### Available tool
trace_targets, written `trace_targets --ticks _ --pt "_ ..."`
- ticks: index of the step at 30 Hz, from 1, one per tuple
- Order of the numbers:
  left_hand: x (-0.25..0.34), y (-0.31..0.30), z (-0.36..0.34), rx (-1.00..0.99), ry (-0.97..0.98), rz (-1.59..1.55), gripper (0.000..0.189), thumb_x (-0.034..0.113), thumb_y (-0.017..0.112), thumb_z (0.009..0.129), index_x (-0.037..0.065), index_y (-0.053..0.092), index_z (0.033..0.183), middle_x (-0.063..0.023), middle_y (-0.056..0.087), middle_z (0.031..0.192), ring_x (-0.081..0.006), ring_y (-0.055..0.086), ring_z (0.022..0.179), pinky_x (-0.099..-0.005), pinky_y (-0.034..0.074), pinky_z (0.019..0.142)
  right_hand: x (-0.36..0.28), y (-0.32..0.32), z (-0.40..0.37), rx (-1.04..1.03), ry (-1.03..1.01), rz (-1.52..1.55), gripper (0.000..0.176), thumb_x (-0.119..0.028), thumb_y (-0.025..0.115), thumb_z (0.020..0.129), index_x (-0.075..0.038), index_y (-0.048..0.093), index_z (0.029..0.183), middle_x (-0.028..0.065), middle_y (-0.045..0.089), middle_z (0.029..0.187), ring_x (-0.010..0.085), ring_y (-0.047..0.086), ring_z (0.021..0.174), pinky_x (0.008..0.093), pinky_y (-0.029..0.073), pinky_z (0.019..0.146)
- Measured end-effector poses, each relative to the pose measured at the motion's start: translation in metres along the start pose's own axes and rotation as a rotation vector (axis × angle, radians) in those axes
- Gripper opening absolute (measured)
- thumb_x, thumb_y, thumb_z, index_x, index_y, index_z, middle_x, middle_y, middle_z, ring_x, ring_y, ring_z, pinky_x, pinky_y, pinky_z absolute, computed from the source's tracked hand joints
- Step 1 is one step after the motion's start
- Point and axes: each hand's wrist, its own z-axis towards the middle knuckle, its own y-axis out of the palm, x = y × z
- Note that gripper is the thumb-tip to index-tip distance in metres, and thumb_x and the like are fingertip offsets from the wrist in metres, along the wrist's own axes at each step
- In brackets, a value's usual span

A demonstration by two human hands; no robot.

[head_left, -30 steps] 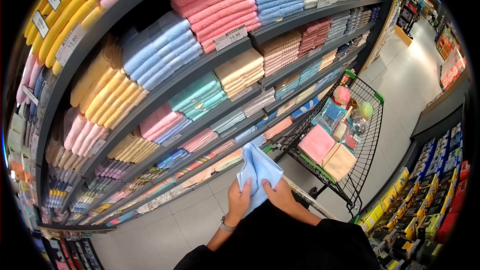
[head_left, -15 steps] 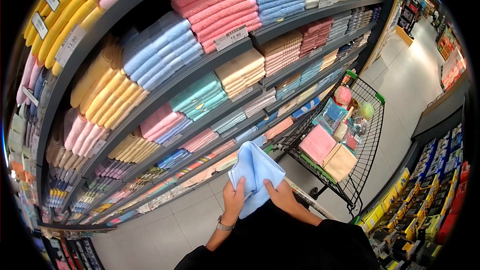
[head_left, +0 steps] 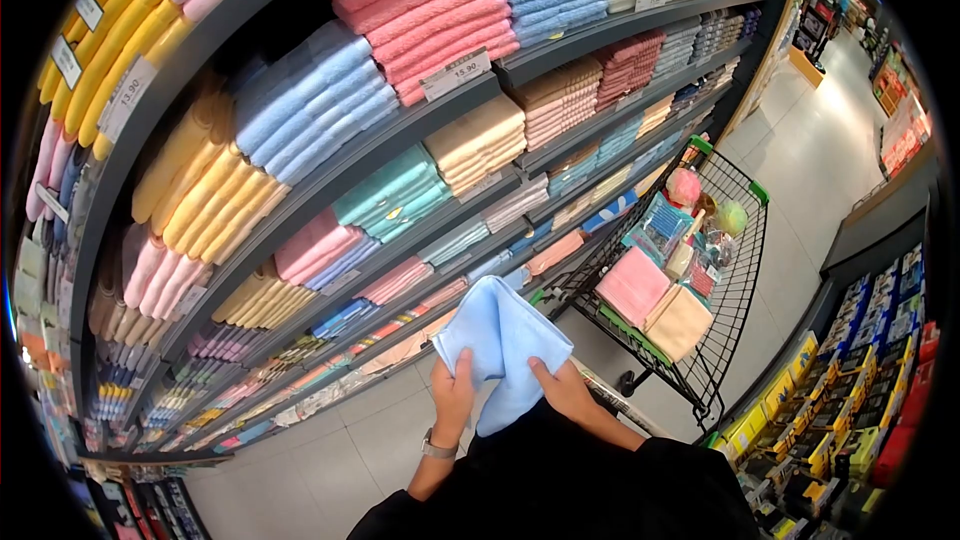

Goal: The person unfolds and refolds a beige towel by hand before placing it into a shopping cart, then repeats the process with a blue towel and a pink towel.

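Observation:
A light blue towel (head_left: 508, 330) hangs between my two hands, partly folded, with a crease down its middle. My left hand (head_left: 454, 390) grips its left edge, thumb on top and the other fingers hidden behind the cloth. On the opposite edge my right hand (head_left: 560, 385) holds it the same way. Beyond my right hand stands a black wire shopping cart (head_left: 742, 310). Inside it lie a folded pink towel (head_left: 633, 283), a folded cream towel (head_left: 679, 324), and several packaged items.
Shelves of folded towels rise along the left, with a blue stack (head_left: 315, 100) and a pink stack (head_left: 430, 15) among them. A display of yellow and black packages (head_left: 815, 420) stands at the lower right. Tiled floor (head_left: 780, 150) runs up the aisle.
My left hand has moved slightly left and the towel is spread wider between my hands. My right hand has hardly moved. The shelf view has shifted a little left.

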Motion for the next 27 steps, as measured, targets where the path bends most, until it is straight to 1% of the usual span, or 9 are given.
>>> trace_targets --ticks 2,3,9,12,14,16,18,21,27 --pt "-0.003 -0.008 0.005 0.052 -0.005 0.029 0.025 0.015 0.051 0.097 -0.006 0.061 0.106 -0.008 0.065 0.093 -0.0135 0.057 0.082 -0.0286 0.047 0.073 0.002 -0.001 0.0 0.002 -0.001 0.085 0.039 -0.024 0.055 0.097 0.006 0.054 0.121 0.0167 0.064 0.112 0.0251 0.06 0.103 0.0345 0.046 0.09" --pt "-0.003 -0.013 0.008 0.064 0.0 0.003 0.026 0.016 0.053 0.097 -0.005 0.06 0.11 -0.0059 0.064 0.101 -0.011 0.056 0.089 -0.0266 0.046 0.078 0.002 -0.001 0.0 0.002 -0.002 0.128 0.038 -0.023 0.055 0.097 0.007 0.054 0.121 0.0151 0.064 0.112 0.0228 0.06 0.104 0.0336 0.045 0.091" --pt "-0.006 -0.042 0.026 0.232 0.003 -0.107 0.026 0.019 0.051 0.099 -0.004 0.06 0.107 -0.0042 0.062 0.099 -0.0104 0.055 0.088 -0.0255 0.045 0.077 -0.008 -0.016 0.001 0.072 0.175 0.285 0.036 -0.02 0.057 0.097 0.005 0.054 0.123 0.0068 0.062 0.113 0.0146 0.056 0.104 0.0289 0.044 0.091" --pt "-0.011 -0.06 0.035 0.282 -0.003 -0.093 0.026 0.02 0.052 0.098 -0.004 0.061 0.105 -0.004 0.062 0.098 -0.0102 0.054 0.087 -0.0256 0.044 0.077 -0.001 -0.033 0.011 0.146 0.121 0.182 0.033 -0.021 0.058 0.097 0.003 0.059 0.118 0.005 0.064 0.107 0.0131 0.057 0.099 0.0279 0.045 0.088" --pt "-0.006 -0.072 0.04 0.28 0.013 -0.041 0.026 0.02 0.052 0.098 -0.004 0.061 0.104 -0.0038 0.062 0.097 -0.0099 0.054 0.087 -0.0254 0.044 0.077 -0.007 -0.048 0.015 0.255 0.182 0.246 0.03 -0.025 0.058 0.096 0.001 0.064 0.108 0.0034 0.067 0.095 0.0096 0.059 0.085 0.0253 0.046 0.079" --pt "-0.012 -0.089 0.043 0.245 0.025 0.043 0.025 0.019 0.053 0.098 -0.004 0.062 0.102 -0.0042 0.063 0.096 -0.0101 0.054 0.088 -0.0258 0.044 0.078 -0.013 -0.067 0.023 0.308 0.135 0.287 0.028 -0.026 0.059 0.096 0.0 0.065 0.106 0.0019 0.067 0.092 0.0078 0.058 0.082 0.0238 0.046 0.075" --pt "-0.015 -0.1 0.045 0.174 0.048 0.134 0.024 0.017 0.054 0.097 -0.005 0.063 0.102 -0.0053 0.064 0.095 -0.0111 0.055 0.089 -0.0267 0.044 0.079 -0.022 -0.08 0.027 0.281 0.073 0.273 0.028 -0.025 0.058 0.096 0.001 0.065 0.106 0.002 0.066 0.093 0.0083 0.059 0.083 0.0239 0.046 0.075" --pt "-0.02 -0.105 0.047 0.142 0.077 0.162 0.023 0.016 0.055 0.097 -0.005 0.062 0.104 -0.006 0.064 0.097 -0.0119 0.055 0.09 -0.0271 0.044 0.08 -0.039 -0.086 0.033 0.26 0.018 0.292 0.028 -0.024 0.057 0.097 0.001 0.064 0.107 0.0027 0.066 0.095 0.009 0.059 0.084 0.0245 0.047 0.075" --pt "-0.013 -0.099 0.048 0.182 0.062 0.085 0.026 0.019 0.053 0.098 -0.005 0.062 0.107 -0.0074 0.063 0.102 -0.013 0.056 0.093 -0.0272 0.044 0.082 -0.06 -0.086 0.035 0.263 -0.023 0.332 0.027 -0.021 0.055 0.098 0.002 0.064 0.107 0.0041 0.066 0.096 0.0099 0.06 0.084 0.025 0.047 0.076"
